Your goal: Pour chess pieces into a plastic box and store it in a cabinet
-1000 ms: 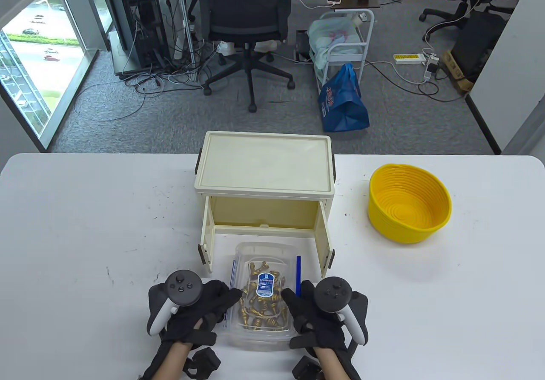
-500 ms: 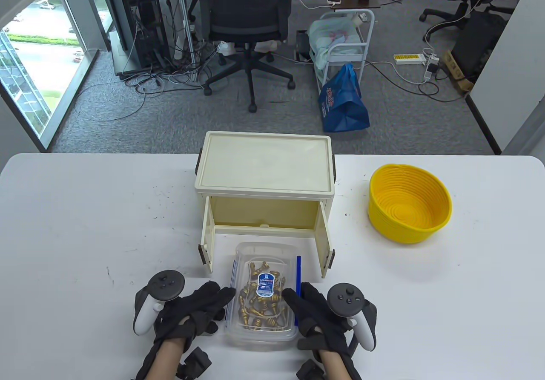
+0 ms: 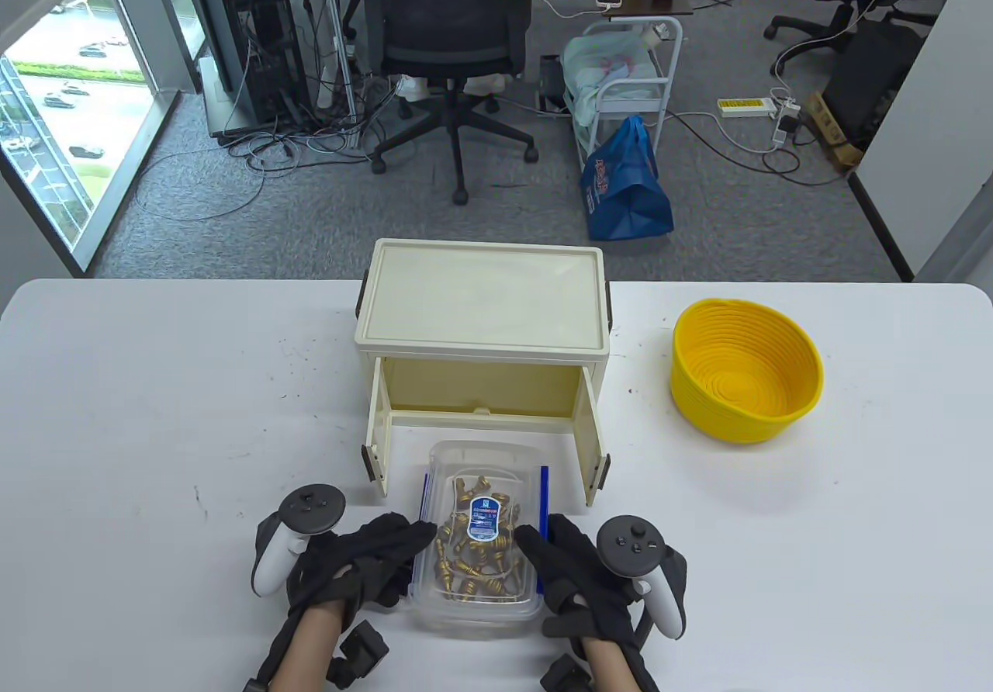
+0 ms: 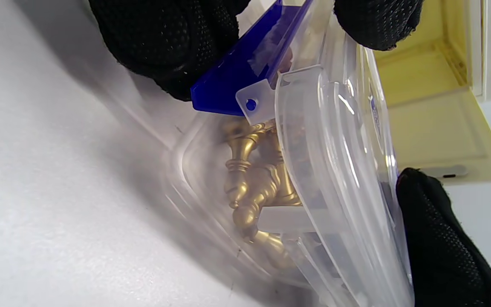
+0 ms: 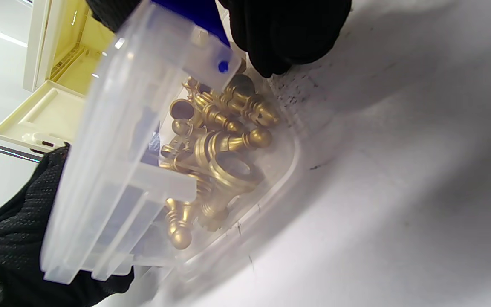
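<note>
A clear plastic box (image 3: 479, 482) with its lid on and blue side latches lies on the white table (image 3: 155, 413), just in front of the open cream cabinet (image 3: 481, 304). Several gold chess pieces (image 3: 465, 568) fill it, and they show through the wall in the left wrist view (image 4: 254, 179) and the right wrist view (image 5: 215, 145). My left hand (image 3: 388, 548) grips the box's left side with fingers (image 4: 168, 38) on the blue latch (image 4: 245, 72). My right hand (image 3: 552, 556) grips the right side, and its fingers (image 5: 288, 30) are on the other latch.
The cabinet's two doors (image 3: 378, 428) (image 3: 593, 444) stand open on either side of the box's far end, and its inside looks bare. An empty yellow basket (image 3: 745, 370) stands at the right. An office chair and cables are on the floor beyond the table.
Both hands slid down from over the box to its sides, with the trackers swinging outward. The left hand then edged back toward the box. The box has barely moved.
</note>
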A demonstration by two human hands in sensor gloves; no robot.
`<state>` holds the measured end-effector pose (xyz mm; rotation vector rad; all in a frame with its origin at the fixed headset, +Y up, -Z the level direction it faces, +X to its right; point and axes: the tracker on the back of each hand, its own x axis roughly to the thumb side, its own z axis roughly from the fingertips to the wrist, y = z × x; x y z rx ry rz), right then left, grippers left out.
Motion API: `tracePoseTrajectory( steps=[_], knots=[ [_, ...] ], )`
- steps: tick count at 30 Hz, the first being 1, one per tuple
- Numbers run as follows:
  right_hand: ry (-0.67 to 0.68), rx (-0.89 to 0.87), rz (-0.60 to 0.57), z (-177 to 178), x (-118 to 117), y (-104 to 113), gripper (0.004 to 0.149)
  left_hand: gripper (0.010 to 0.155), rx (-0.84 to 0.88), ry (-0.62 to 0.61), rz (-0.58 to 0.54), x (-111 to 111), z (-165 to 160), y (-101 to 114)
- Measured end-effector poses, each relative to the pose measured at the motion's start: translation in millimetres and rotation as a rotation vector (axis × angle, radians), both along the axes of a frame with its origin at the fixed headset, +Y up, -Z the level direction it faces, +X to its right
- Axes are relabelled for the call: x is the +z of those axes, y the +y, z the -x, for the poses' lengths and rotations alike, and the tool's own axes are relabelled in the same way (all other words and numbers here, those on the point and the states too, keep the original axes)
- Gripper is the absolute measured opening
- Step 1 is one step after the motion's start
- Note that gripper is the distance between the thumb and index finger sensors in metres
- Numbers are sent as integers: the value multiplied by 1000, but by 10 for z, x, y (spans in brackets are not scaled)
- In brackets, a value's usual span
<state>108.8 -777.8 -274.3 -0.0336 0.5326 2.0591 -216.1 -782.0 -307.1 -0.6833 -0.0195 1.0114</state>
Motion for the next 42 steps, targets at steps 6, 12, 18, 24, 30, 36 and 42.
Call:
tracePoseTrajectory(
  steps=[6,12,18,24,30,36,42],
  knots=[
    [-2,6,-3,1,0,-2,78,97,-87,-18,-36,-33,47,52],
    [-2,15,-7,5,-1,-2,78,81,-88,-68,-76,-50,71,83],
    [-6,20,-8,9,-3,-1,77,75,-216,-139,-240,52,-109,238],
    [-28,32,-8,31,-8,16,75,76,-346,-122,-353,134,-285,319],
    [-38,-30,25,-1,-29,-24,75,74,-534,-142,-451,189,-427,418],
    [-36,-163,147,-56,-98,-76,82,75,-398,-93,-387,185,-351,339],
    [-73,-73,192,59,-222,44,82,76,-341,-91,-360,162,-300,298]
  ],
)
